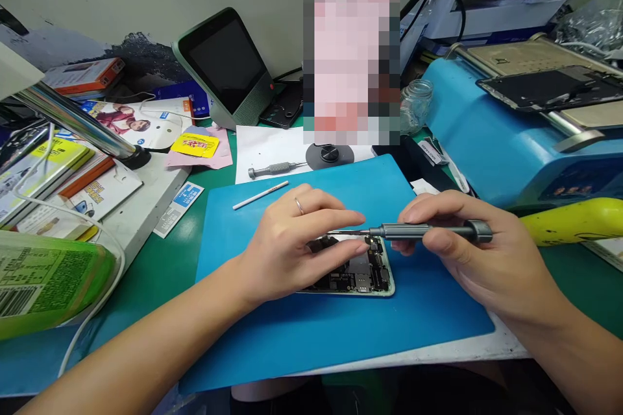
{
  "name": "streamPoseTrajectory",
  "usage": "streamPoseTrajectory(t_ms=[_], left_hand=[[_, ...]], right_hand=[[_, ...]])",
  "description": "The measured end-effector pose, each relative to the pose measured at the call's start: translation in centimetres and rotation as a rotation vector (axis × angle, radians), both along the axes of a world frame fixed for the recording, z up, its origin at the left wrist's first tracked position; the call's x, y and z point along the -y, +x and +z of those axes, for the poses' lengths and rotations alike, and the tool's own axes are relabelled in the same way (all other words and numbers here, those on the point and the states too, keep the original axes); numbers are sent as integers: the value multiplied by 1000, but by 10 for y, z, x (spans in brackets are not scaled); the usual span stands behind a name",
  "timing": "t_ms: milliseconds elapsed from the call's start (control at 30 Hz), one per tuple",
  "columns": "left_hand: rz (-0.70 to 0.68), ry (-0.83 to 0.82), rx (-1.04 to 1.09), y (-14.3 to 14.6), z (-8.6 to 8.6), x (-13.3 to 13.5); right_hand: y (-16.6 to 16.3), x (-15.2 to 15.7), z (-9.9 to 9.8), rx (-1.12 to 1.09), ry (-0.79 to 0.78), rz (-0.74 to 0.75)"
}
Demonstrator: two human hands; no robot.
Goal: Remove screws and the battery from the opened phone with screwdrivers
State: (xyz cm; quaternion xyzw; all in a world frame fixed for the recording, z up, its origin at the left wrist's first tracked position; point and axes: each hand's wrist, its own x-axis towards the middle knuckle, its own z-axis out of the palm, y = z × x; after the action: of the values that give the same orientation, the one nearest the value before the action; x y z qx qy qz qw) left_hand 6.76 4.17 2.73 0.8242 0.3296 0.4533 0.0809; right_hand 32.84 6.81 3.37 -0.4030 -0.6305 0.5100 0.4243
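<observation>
One white stick: lies on the blue mat, which covers part of the green counter.
Left hand: arches over the opened phone, thumb and forefinger spread apart, the shaft of the screwdriver running between them; whether they touch it, I cannot tell.
Opened phone: flat on the blue mat, partly hidden under the left hand, inner parts bare; probably light and stiff, fragile inside, so best held by its outer frame.
Screwdriver: nearly level over the phone, shaft pointing left; likely rigid with some heft, the ribbed grey barrel offering a surer hold than the slim shaft.
Right hand: grips the screwdriver's handle, thumb on the near side.
Blue machine: stands beyond the right hand.
</observation>
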Motion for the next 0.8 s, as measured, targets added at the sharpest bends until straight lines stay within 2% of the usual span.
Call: streamPoseTrajectory(t_ms=[133, 433, 600, 800], left_hand=[[-19, -30, -31, 1, 0, 0], [-59, -83, -65, 1, -1, -2], [-92, -119, -91, 0, 0, -3], [-98, -140, -107, -1, 0, -4]], right_hand=[[-1, 1, -1, 161, 187, -23], [-8, 8, 0, 243, 481, 69], [-8, 9, -1, 289, 565, 83], [-11, 11, -5, 257, 572, 33]])
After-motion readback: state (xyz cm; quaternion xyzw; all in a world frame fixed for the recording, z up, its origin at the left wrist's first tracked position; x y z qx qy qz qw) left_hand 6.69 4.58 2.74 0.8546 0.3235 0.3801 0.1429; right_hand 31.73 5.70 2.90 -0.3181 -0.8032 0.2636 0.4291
